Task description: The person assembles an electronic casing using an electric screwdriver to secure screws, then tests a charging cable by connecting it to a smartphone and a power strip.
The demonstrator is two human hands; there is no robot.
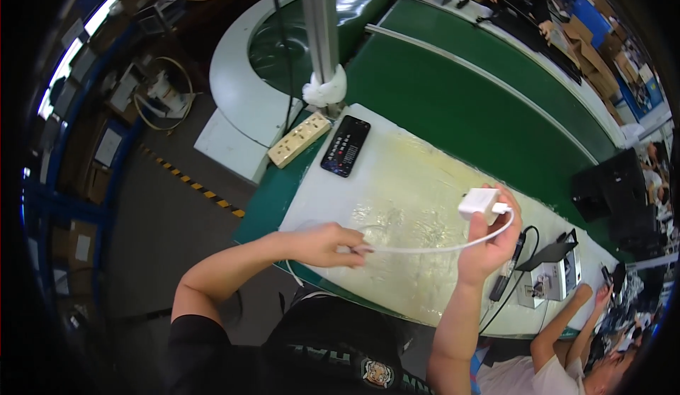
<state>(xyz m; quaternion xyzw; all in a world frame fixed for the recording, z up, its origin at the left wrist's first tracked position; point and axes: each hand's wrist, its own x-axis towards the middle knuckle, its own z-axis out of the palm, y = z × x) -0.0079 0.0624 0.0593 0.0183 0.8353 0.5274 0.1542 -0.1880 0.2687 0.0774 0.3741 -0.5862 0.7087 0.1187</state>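
My right hand [494, 243] is closed around a white charger block [479, 204], lifted over the right part of the worktable. A white cable [443, 249] is plugged into the block's right side. It loops down and runs left across to my left hand [331, 245], whose fingers pinch it; that end of the cable is blurred. Beyond my left hand, a black phone [346, 146] lies on the table with its screen lit.
A beige power strip [299, 140] lies by a metal post [322, 34]. A green conveyor [453, 83] curves behind the worktable [319, 196]. At right stand a black-handled tool [504, 281] and a grey box device [551, 281]. Co-workers sit at far and lower right.
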